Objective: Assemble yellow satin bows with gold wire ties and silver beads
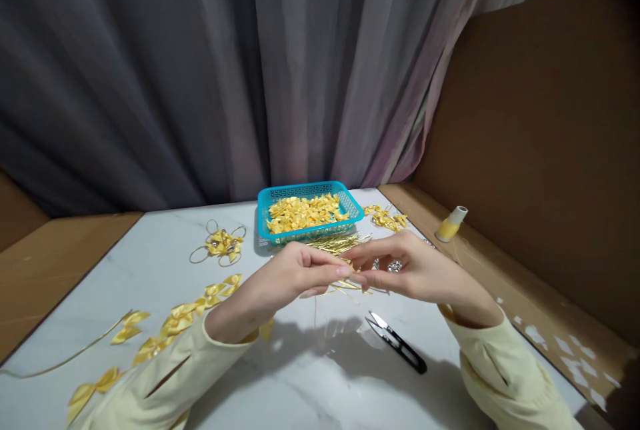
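My left hand [295, 277] and my right hand [400, 270] meet above the white table [310, 377], fingertips pinched together on a small yellow piece and thin gold strands that I cannot make out clearly. A pile of thin gold wires [335, 243] lies just behind the hands. Behind that stands a blue basket [265, 207] filled with small yellow ribbon bows. Black thread snips [397, 343] lie on the table below my right wrist.
A string of yellow bows [170, 323] runs along the table's left side. A wire-and-bow flower [223, 245] lies left of the basket, more bows [385, 218] to its right. A yellow thread spool [450, 225] leans on the brown ledge at right. Grey curtain behind.
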Available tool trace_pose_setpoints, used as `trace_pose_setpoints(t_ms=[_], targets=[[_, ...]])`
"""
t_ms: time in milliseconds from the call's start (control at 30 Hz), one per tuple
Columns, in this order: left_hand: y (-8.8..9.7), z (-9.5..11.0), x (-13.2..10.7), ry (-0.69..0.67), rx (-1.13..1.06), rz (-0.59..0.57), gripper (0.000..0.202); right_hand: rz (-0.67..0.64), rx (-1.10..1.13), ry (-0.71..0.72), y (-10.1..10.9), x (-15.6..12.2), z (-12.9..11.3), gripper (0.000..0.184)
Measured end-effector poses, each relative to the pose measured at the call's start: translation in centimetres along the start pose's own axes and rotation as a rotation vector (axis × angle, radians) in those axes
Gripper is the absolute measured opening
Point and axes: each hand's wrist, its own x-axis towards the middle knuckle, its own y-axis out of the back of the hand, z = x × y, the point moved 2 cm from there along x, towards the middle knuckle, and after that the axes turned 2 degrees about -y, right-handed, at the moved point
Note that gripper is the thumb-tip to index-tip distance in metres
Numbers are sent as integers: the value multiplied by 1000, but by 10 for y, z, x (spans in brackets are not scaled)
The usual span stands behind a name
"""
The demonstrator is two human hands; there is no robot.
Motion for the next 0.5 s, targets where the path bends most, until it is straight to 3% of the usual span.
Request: trace_pose_setpoints(t_ms=[300, 500], targets=[[2, -9, 2, -27, 54, 6, 34, 62, -171, 110, -3, -5, -7, 26], [1, -2, 1, -2, 105, -15, 35, 46, -153, 32, 1, -5, -4, 25]])
